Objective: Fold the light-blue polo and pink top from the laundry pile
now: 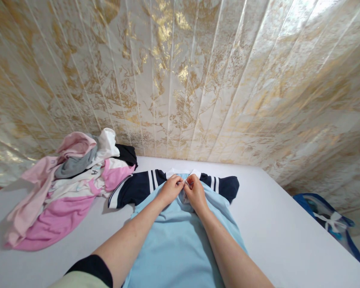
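Note:
A light blue shirt point(180, 244) lies spread on the white table, its navy sleeves with white stripes reaching out to both sides. Its white collar point(171, 172) is at the far end. Just below the collar, my left hand point(171, 189) pinches the front opening between thumb and fingers. Close beside it, almost touching, my right hand point(195, 193) pinches the other edge of the same opening. Whether a button sits between the fingertips is too small to tell. Both forearms cross over the body of the shirt.
To the left is a heap of pink, white, grey and black clothes point(69, 216) on the white table point(267, 232). A patterned gold and white curtain point(168, 80) hangs behind the table. Beyond the right edge is a blue-trimmed clear bag point(333, 224).

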